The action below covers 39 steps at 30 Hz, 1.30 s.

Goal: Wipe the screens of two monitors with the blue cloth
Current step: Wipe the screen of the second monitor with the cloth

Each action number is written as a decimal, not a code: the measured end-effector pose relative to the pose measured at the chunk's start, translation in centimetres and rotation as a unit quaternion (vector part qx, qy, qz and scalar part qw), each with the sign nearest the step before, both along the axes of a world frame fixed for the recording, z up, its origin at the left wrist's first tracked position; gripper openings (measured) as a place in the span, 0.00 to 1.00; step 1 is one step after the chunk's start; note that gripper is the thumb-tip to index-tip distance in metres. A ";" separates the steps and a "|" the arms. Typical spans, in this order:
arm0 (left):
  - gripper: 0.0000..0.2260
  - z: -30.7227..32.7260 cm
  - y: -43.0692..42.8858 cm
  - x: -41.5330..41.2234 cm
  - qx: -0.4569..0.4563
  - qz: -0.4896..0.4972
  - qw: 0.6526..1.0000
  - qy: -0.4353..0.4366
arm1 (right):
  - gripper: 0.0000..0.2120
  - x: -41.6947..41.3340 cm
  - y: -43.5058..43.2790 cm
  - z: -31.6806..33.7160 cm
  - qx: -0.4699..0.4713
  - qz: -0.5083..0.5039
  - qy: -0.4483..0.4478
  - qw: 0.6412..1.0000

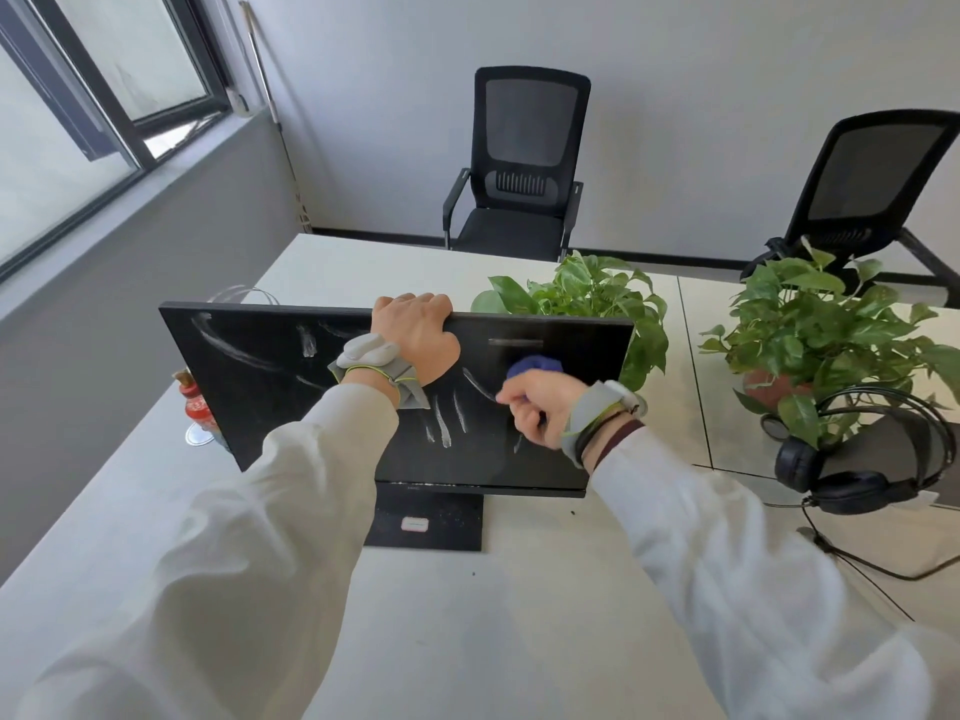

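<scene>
While the cloth (535,367) sits bunched in the R hand (540,410), fingers curled round it, it's against the screen (260,397), upper right. White smears (444,420) lie just left & below it, more at far left; screen's long axis runs left-right, so strokes likely go leftward. L hand (415,330) grips the top edge, steadying.

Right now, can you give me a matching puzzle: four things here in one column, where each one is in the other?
1 left hand
2 blue cloth
3 headphones
4 red bottle

A behind the monitor's left edge
B held in the right hand
C gripping the monitor's top edge
D beside the right-hand plant

Pairs: 1-C, 2-B, 3-D, 4-A
</scene>
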<state>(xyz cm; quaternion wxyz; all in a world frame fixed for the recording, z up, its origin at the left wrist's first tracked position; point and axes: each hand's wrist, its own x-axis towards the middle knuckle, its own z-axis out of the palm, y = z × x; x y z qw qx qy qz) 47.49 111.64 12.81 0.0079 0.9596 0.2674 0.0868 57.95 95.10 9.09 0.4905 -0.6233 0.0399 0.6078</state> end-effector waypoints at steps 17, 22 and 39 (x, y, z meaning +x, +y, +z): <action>0.06 0.4 -0.2 0.3 -0.023 -0.006 1.000 0.016 | 0.21 0.5 0.4 2.2 0.019 -0.024 -0.005 1.000; 0.07 0.6 -0.2 0.3 -0.028 -0.009 0.999 0.024 | 0.22 1.8 1.2 5.4 0.045 -0.001 0.007 0.999; 0.10 0.7 -0.4 0.1 -0.028 -0.010 0.999 0.023 | 0.19 0.2 1.5 8.6 0.103 -0.043 -0.104 0.988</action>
